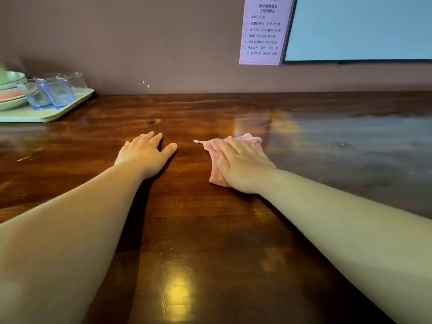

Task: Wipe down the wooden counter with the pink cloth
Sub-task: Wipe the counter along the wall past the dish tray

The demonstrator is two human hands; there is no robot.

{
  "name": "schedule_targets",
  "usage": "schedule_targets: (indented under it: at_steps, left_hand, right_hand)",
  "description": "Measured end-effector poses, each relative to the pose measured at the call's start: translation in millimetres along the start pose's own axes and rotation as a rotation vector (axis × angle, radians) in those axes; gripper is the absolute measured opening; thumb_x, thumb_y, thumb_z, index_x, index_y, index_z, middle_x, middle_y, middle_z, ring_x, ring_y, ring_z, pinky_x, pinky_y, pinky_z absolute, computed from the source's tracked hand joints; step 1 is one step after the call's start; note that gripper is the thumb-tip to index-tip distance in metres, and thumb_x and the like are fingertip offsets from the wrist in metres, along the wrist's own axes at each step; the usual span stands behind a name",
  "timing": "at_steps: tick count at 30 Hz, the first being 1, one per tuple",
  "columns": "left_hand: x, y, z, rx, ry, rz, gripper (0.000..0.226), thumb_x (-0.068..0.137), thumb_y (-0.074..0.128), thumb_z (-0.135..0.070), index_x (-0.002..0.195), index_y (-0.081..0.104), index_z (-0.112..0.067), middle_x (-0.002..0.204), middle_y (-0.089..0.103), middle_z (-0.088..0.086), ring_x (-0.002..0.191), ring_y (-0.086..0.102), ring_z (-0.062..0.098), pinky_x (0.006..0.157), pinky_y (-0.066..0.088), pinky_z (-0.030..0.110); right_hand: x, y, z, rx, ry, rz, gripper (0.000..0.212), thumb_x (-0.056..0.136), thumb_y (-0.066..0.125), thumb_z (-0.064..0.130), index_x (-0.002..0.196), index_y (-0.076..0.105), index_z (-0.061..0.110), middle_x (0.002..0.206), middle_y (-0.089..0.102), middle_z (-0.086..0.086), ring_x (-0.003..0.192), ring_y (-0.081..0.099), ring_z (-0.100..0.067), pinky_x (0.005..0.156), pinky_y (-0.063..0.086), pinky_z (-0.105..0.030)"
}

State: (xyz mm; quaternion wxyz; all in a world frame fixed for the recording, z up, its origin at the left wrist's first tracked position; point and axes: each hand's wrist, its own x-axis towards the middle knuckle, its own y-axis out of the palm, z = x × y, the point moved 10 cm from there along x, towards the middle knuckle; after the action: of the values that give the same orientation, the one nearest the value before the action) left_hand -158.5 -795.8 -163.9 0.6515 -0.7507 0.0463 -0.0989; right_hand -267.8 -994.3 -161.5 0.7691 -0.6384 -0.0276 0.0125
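Right now I see the wooden counter (198,230) filling the lower two thirds of the frame, its far edge meeting the wall across the middle. At the upper left a pale green tray (46,113) sits on the counter against the wall, carrying stacked plates (11,90) and clear glasses (56,90); from there the bare wood runs open to the right edge of the frame. A pink notice (264,31) and a framed panel (360,26) hang on the wall at upper right. My left hand (145,153) lies palm down on the wood at centre, fingers straight and slightly spread, holding nothing. My right hand (243,164) lies flat on the pink cloth (216,150) just right of centre, fingers extended and pressing it to the counter; cloth shows beyond the fingertips and along the hand's left side. The two hands are near each other but apart.
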Motion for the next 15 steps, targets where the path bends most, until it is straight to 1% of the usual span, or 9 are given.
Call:
schedule_targets:
  at_steps: [4, 6, 8, 10, 11, 13, 15]
  left_hand:
    - [-2, 0, 2, 0.008, -0.004, -0.001, 0.082, 0.087, 0.019, -0.077, 0.153, 0.022, -0.027, 0.161, 0.017, -0.002, 0.147, 0.015, 0.022, 0.118, 0.011, 0.047]
    - [-2, -1, 1, 0.018, -0.006, 0.001, 0.082, 0.088, 0.019, -0.076, 0.153, 0.022, -0.027, 0.161, 0.017, -0.001, 0.147, 0.015, 0.022, 0.118, 0.011, 0.047]
    - [-2, -2, -1, 0.007, 0.002, 0.006, 0.081, 0.089, 0.02, -0.075, 0.153, 0.022, -0.027, 0.161, 0.017, -0.001, 0.147, 0.014, 0.022, 0.118, 0.011, 0.047]
    - [-1, -2, -1, 0.0, 0.005, 0.003, 0.081, 0.089, 0.02, -0.076, 0.153, 0.022, -0.027, 0.161, 0.017, -0.002, 0.147, 0.015, 0.022, 0.118, 0.011, 0.047]
    - [0, -1, -1, 0.003, 0.005, 0.002, 0.081, 0.088, 0.019, -0.076, 0.153, 0.022, -0.027, 0.161, 0.017, -0.002, 0.147, 0.015, 0.022, 0.118, 0.011, 0.047]
    - [2, 2, 1, 0.011, 0.011, -0.001, 0.083, 0.087, 0.018, -0.078, 0.153, 0.022, -0.028, 0.161, 0.018, -0.002, 0.147, 0.015, 0.022, 0.118, 0.012, 0.047]
    - [3, 3, 4, 0.008, 0.006, -0.005, 0.084, 0.086, 0.018, -0.079, 0.153, 0.022, -0.029, 0.16, 0.018, -0.003, 0.147, 0.016, 0.022, 0.118, 0.013, 0.047]
  right_hand:
    - [-18, 5, -7, 0.047, -0.061, 0.023, 0.058, 0.105, 0.005, 0.045, 0.161, 0.012, 0.031, 0.169, 0.01, 0.005, 0.156, 0.004, -0.017, 0.125, 0.007, -0.049]
    - [-6, -2, -10, 0.042, -0.033, 0.014, 0.055, 0.107, 0.007, 0.043, 0.16, 0.018, 0.033, 0.167, 0.017, 0.005, 0.155, 0.011, -0.019, 0.124, 0.009, -0.051]
    - [8, -11, -15, 0.018, 0.032, -0.01, 0.052, 0.107, 0.008, 0.04, 0.157, 0.025, 0.034, 0.163, 0.028, 0.002, 0.151, 0.022, -0.023, 0.122, 0.015, -0.052]
    - [10, -14, -19, 0.007, 0.051, -0.01, 0.054, 0.107, 0.007, 0.041, 0.156, 0.026, 0.033, 0.16, 0.032, 0.0, 0.148, 0.026, -0.024, 0.121, 0.017, -0.053]
    - [4, -10, -20, 0.005, 0.036, 0.007, 0.054, 0.106, 0.006, 0.042, 0.157, 0.023, 0.033, 0.161, 0.03, 0.0, 0.149, 0.024, -0.024, 0.121, 0.016, -0.052]
    - [-14, -2, -25, 0.027, -0.004, 0.029, 0.055, 0.107, 0.007, 0.042, 0.16, 0.015, 0.033, 0.166, 0.02, 0.003, 0.154, 0.014, -0.02, 0.124, 0.012, -0.05]
    - [-23, -1, -31, 0.064, -0.022, 0.019, 0.054, 0.107, 0.009, 0.04, 0.16, 0.013, 0.035, 0.168, 0.016, 0.007, 0.155, 0.008, -0.016, 0.125, 0.009, -0.048]
